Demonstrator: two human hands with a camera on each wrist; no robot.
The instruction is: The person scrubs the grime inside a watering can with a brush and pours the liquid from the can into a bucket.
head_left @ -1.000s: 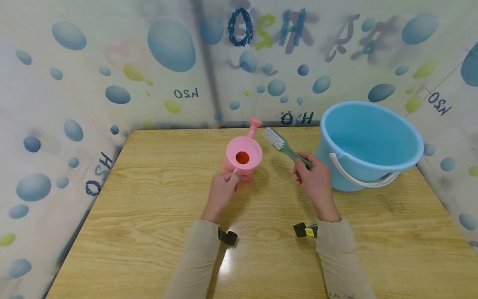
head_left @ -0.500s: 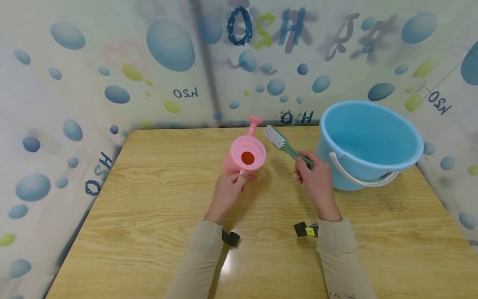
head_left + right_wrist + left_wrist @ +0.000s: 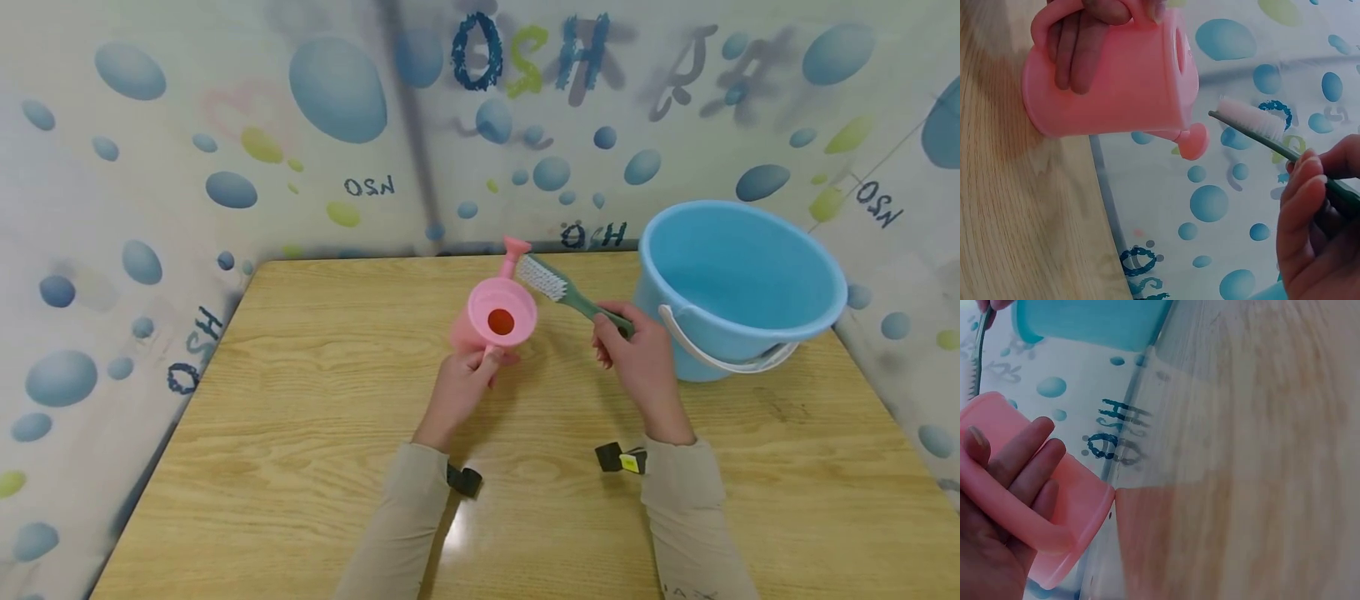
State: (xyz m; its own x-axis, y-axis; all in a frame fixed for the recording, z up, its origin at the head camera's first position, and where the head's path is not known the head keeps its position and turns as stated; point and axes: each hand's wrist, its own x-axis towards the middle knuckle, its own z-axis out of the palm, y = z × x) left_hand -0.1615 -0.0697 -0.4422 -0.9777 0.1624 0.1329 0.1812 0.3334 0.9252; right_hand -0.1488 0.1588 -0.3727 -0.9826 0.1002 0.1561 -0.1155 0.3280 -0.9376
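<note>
A pink watering can (image 3: 504,287) with an orange-red opening in its top is in my left hand (image 3: 453,392). In the left wrist view, that hand's thumb lies over the looped handle (image 3: 1007,509), with fingers passing through it against the can's side. The can tilts slightly, its base close to the tabletop. My right hand (image 3: 641,358) pinches the green handle of a scrubbing brush (image 3: 573,297) between thumb and fingers. The brush's white bristles (image 3: 1250,119) are held up beside the can's spout (image 3: 512,254), just right of it in the head view.
A large light-blue bucket (image 3: 675,333) with a white handle (image 3: 720,360) stands at the right of the wooden table (image 3: 315,400), close to my right hand. A patterned curtain (image 3: 300,208) hangs behind the table's back edge and along both sides.
The watering can has shifted a little to the right with my left hand and leans more. The brush in my right hand has moved slightly left, closer to the spout.
</note>
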